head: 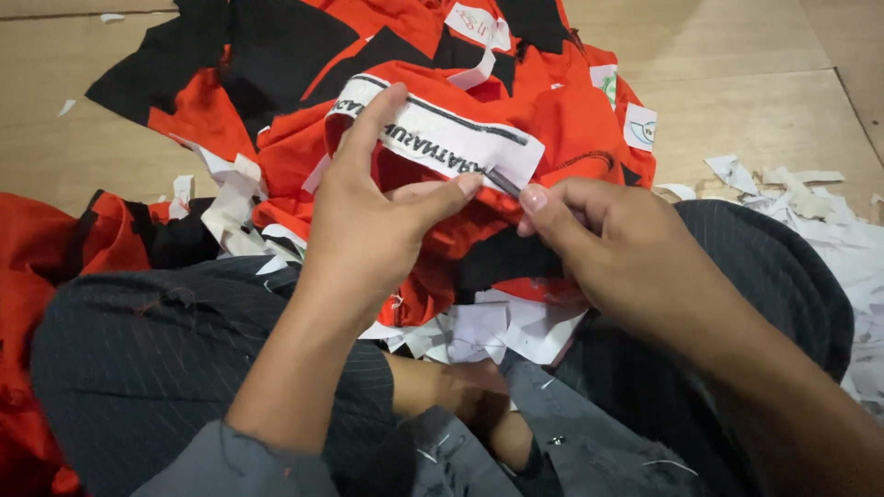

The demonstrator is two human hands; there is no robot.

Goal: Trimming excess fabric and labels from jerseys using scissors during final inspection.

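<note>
White label strip (451, 140) on the orange-and-black garment (516, 110), upper centre of frame, is pinched by left hand (368, 221) while its edge is gripped by right hand (617, 248); fabric could be torn if pulled hard.

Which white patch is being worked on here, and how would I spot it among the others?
Start at the heap of orange and black cloth on the wooden floor. At its near edge, the left hand and right hand pinch a long white rectangular fabric patch. Unlike the small square patches behind, it is a wide, dark-lettered strip.
</note>
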